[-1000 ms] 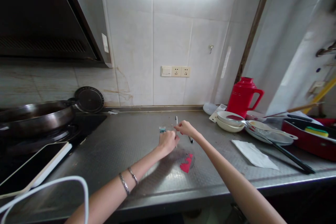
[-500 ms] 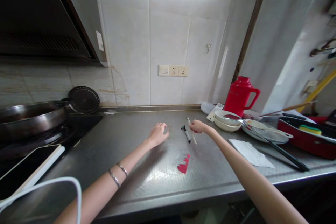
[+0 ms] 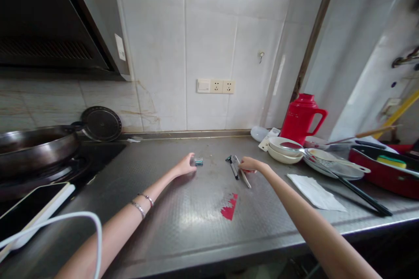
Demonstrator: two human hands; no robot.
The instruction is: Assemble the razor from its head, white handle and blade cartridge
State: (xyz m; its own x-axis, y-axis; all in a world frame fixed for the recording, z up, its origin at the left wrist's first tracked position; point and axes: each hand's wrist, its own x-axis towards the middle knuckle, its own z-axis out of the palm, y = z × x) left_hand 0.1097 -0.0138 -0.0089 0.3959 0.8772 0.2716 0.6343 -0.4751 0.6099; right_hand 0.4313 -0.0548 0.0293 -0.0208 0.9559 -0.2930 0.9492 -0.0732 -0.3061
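Observation:
My left hand (image 3: 186,165) is closed around a small clear, glass-like piece with teal at its end (image 3: 198,162), low over the steel counter. Most of that piece is hidden by my fingers. My right hand (image 3: 248,164) pinches a slim white toothbrush (image 3: 245,179), blurred by motion, its lower end pointing toward me. Just left of the toothbrush lies a black and silver razor (image 3: 233,168) on the counter. Nearer to me, a torn red patch (image 3: 229,207) is on the steel surface.
At the left are a pan (image 3: 39,146) on the stove and a phone (image 3: 36,216) with a white cable (image 3: 78,214). To the right stand a red thermos (image 3: 299,117), stacked bowls (image 3: 284,154), a white napkin (image 3: 316,192) and a red pot (image 3: 382,172).
My left hand has moved left, from fingers apart to closed on the clear piece. In my right hand the toothbrush has shifted and tilted, its lower end now further right.

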